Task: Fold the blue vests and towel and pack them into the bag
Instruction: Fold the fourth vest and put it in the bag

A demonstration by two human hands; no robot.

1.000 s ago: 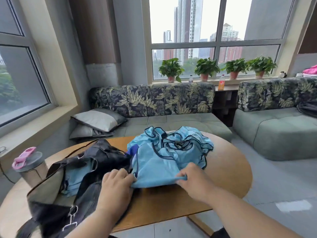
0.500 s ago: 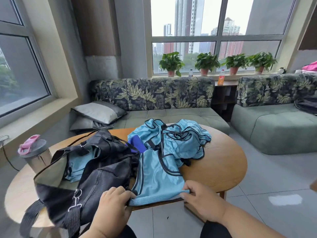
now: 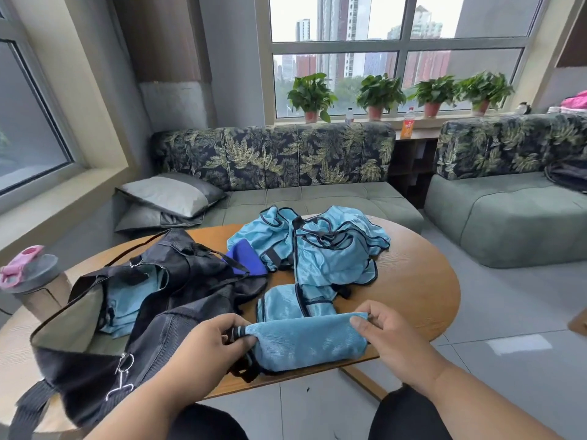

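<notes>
- The left hand (image 3: 208, 342) pinches the left end of a light blue vest (image 3: 305, 341) between thumb and curled fingers, right where its dark trim bunches.
- The right hand (image 3: 392, 336) pinches the vest's upper right corner between thumb and forefinger.
- The vest is stretched between both hands above the near edge of the round wooden table (image 3: 422, 290); its far part trails back flat on the tabletop.
- Beyond it, in the middle of the table, lies a crumpled heap of blue vests (image 3: 330, 249) with dark edging.
- A darker blue towel (image 3: 246, 257) lies at the heap's left side, partly tucked behind the bag.
- The black bag (image 3: 178, 293) sits on the left of the table, its mouth open, with folded light blue cloth (image 3: 131, 300) inside.
- A bottle with a pink lid (image 3: 30, 281) stands at the table's far left edge.
- Behind the table runs a leaf-patterned sofa (image 3: 276, 157) with grey cushions (image 3: 171, 198), and potted plants (image 3: 381, 93) line the windowsill.
</notes>
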